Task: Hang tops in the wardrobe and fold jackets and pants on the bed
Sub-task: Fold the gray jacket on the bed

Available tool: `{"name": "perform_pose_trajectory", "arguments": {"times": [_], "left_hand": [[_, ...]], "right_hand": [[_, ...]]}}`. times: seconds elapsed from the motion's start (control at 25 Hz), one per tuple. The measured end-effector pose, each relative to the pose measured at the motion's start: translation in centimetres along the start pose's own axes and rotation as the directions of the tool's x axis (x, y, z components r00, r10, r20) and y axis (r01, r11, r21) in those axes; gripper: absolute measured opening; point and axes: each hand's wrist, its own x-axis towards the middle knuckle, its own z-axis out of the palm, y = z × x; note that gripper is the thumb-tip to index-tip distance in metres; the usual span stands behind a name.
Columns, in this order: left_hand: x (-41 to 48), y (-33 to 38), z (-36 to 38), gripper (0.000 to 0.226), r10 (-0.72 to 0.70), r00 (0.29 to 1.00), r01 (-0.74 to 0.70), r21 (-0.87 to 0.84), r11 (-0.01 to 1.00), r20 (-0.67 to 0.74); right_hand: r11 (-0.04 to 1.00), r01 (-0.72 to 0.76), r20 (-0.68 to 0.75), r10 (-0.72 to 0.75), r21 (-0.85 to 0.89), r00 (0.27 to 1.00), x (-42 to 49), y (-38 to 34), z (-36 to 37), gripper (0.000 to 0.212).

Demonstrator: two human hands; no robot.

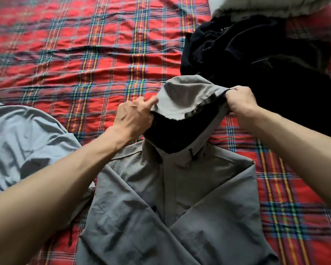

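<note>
Head view: grey jacket (180, 197) flat on the bed (65, 54), sleeves crossed; left hand (134, 115) and right hand (239, 101) each pinching its hood (182, 100). Fold partway done. Outstanding: dark clothes (256, 60), pale blue garment (23, 142).

A home bedroom: a red plaid bedsheet (65, 54) spreads under the gripped jacket hood (183, 96), a pale pillow (266, 6) and dark clothes (256, 54) lying beyond it to the right.
</note>
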Motion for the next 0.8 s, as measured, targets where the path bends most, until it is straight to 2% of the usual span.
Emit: {"name": "perform_pose_trajectory", "arguments": {"times": [0.08, 0.12, 0.2, 0.24, 0.28, 0.32, 0.36, 0.4, 0.44, 0.48, 0.52, 0.6, 0.68, 0.76, 0.8], "left_hand": [[0.7, 0.4, -0.4, 0.019, 0.076, 0.996, -0.077, 0.024, 0.997, 0.035], [1.1, 0.5, -0.4, 0.014, 0.045, 0.998, -0.044, -0.013, 0.999, 0.037], [1.8, 0.1, -0.4, 0.016, -0.174, 0.984, 0.18, -0.18, 0.967, 0.044], [1.9, -0.1, -0.2, 0.018, -0.315, 0.946, 0.32, -0.36, 0.876, 0.073], [1.9, -0.4, 0.1, 0.016, -0.435, 0.895, 0.416, -0.534, 0.736, 0.098], [1.5, -0.5, -0.1, 0.006, -0.506, 0.854, 0.458, -0.632, 0.625, 0.119], [1.0, -0.6, -0.2, 0.023, -0.501, 0.863, 0.425, -0.626, 0.654, 0.063], [0.5, -0.8, 0.0, 0.044, -0.371, 0.927, 0.291, -0.519, 0.804, -0.054], [0.1, -1.1, 0.1, 0.055, -0.155, 0.98, 0.116, -0.272, 0.955, -0.128], [0.1, -1.2, 0.1, 0.051, 0.037, 0.991, -0.041, -0.028, 0.999, -0.127], [0.4, -1.3, 0.1, 0.039, 0.146, 0.987, -0.138, 0.111, 0.984, -0.063], [1.3, -0.7, -0.1, 0.023, 0.204, 0.977, -0.211, 0.171, 0.962, 0.061], [2.0, 0.0, 0.1, 0.018, 0.22, 0.962, -0.245, 0.158, 0.956, 0.164], [2.4, 0.2, 0.6, 0.017, 0.221, 0.967, -0.234, 0.096, 0.968, 0.123], [2.2, -0.1, 0.4, 0.017, 0.156, 0.987, -0.156, -0.006, 0.988, 0.028]], "right_hand": [[0.996, 0.042, 0.036, -0.04, -0.081, 0.999, -1.3, -1.0, 0.0, 0.021], [0.987, 0.072, 0.046, -0.066, -0.144, 0.997, -1.9, -1.6, 0.0, 0.019], [0.952, 0.119, 0.036, -0.113, -0.282, 0.993, -2.0, -2.0, 0.0, 0.019], [0.925, 0.154, 0.018, -0.158, -0.347, 0.987, -1.9, -2.0, -0.1, 0.024], [0.884, 0.218, -0.013, -0.245, -0.413, 0.969, -2.1, -1.9, -0.3, 0.03], [0.814, 0.314, -0.031, -0.376, -0.489, 0.926, -2.3, -1.8, -0.5, 0.036], [0.709, 0.422, -0.018, -0.522, -0.565, 0.853, -2.5, -1.5, -0.6, 0.04], [0.577, 0.52, 0.034, -0.648, -0.63, 0.761, -2.4, -1.2, -0.6, 0.038], [0.452, 0.581, 0.105, -0.722, -0.677, 0.684, -2.2, -0.9, -0.5, 0.032], [0.363, 0.605, 0.173, -0.742, -0.709, 0.647, -1.9, -0.7, -0.5, 0.025], [0.327, 0.603, 0.22, -0.722, -0.728, 0.656, -1.8, -0.8, -0.4, 0.021], [0.395, 0.555, 0.238, -0.616, -0.732, 0.751, -1.8, -1.2, 0.1, 0.019], [0.506, 0.473, 0.23, -0.469, -0.721, 0.853, -2.0, -1.6, 0.4, 0.019], [0.619, 0.414, 0.197, -0.39, -0.667, 0.9, -1.6, -2.1, 0.3, 0.017], [0.679, 0.403, 0.149, -0.402, -0.614, 0.903, -1.5, -2.1, 0.2, 0.017]]}}
